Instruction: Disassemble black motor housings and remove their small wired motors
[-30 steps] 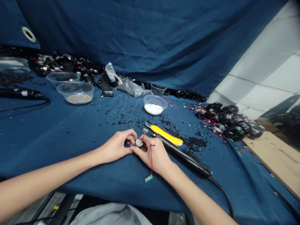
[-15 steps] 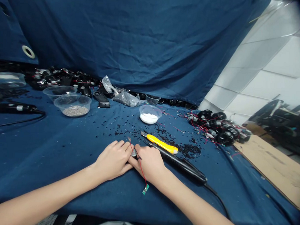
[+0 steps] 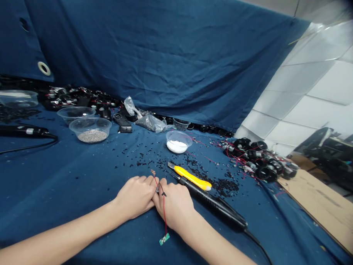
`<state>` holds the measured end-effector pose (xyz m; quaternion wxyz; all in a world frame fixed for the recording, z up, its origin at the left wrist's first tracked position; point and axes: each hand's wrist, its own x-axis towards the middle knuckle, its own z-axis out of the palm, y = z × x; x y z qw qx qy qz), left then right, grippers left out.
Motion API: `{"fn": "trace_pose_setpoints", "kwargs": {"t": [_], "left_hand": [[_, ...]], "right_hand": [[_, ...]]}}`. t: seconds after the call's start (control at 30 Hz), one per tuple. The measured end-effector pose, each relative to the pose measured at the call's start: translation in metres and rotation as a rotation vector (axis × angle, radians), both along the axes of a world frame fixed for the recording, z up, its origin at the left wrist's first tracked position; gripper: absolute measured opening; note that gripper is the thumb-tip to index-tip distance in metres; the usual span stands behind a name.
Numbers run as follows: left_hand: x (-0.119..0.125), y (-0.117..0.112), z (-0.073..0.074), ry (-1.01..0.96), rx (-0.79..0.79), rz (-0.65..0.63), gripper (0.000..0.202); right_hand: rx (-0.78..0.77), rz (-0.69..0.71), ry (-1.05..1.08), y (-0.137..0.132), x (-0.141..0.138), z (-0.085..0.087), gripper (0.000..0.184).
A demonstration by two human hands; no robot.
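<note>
Pinching beside the utility knife (image 3: 192, 178), left hand (image 3: 135, 196) and right hand (image 3: 174, 204) held a light, fragile-looking part (image 3: 157, 189) by its body, not its red wire (image 3: 164, 215).

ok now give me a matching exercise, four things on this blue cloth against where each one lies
1 yellow knife
2 green board
3 bowl of white grains
4 bowl of grey bits

a over on the left
b at the near end of the red wire
c beside the black tool
d just behind the knife

Pairs: 1-c, 2-b, 3-d, 4-a
</note>
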<state>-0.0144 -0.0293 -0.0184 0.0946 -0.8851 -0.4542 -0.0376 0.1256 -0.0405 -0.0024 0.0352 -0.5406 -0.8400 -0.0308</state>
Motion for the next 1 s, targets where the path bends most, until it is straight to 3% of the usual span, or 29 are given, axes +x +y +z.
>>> {"fn": "trace_pose_setpoints", "kwargs": {"t": [0.13,0.3,1.0], "left_hand": [[0.002,-0.001,0.001,-0.015,-0.040,0.029,0.029],[0.004,-0.001,0.003,-0.011,-0.079,0.036,0.022],[0.011,-0.002,0.007,-0.014,-0.123,0.127,0.017]], "right_hand": [[0.001,-0.013,-0.003,-0.001,0.000,0.004,0.028],[-0.010,-0.025,-0.027,-0.002,-0.001,0.010,0.025],[0.018,-0.022,0.044,-0.005,0.002,0.001,0.028]]}}
